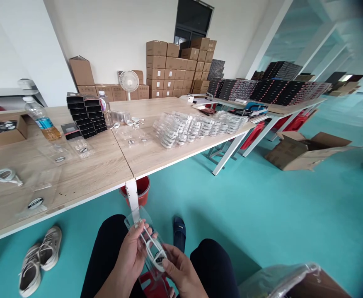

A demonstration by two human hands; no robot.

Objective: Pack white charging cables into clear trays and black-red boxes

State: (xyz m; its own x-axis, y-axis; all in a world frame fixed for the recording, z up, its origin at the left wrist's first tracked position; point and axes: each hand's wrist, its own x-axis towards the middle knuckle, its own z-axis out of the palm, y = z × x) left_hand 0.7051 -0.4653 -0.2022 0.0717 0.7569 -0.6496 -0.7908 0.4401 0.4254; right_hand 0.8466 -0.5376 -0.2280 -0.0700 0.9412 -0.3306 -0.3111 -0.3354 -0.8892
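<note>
Between my two hands, over my lap, is a clear plastic package (139, 215) with a coiled white cable (152, 250) in it. My left hand (134, 250) pinches the package and the cable's upper strands with thumb and fingers. On the lower end, my right hand (180, 267) grips the edge, its thumb beside a dark round label (159, 257) within the coil. Whether the package is closed cannot be seen. On the table ahead lie a loose coiled white cable (6, 176) and a flat clear package with a dark oval label (35, 203).
Rows of stacked clear packages (197, 126) cover the table's right part. Black boxes (85, 114), a drink bottle (43, 120) and a carton (6, 132) stand left. Below are a red bucket (142, 188) and shoes (41, 256). An open carton (304, 149) sits right; a plastic-lined box (293, 283) is near.
</note>
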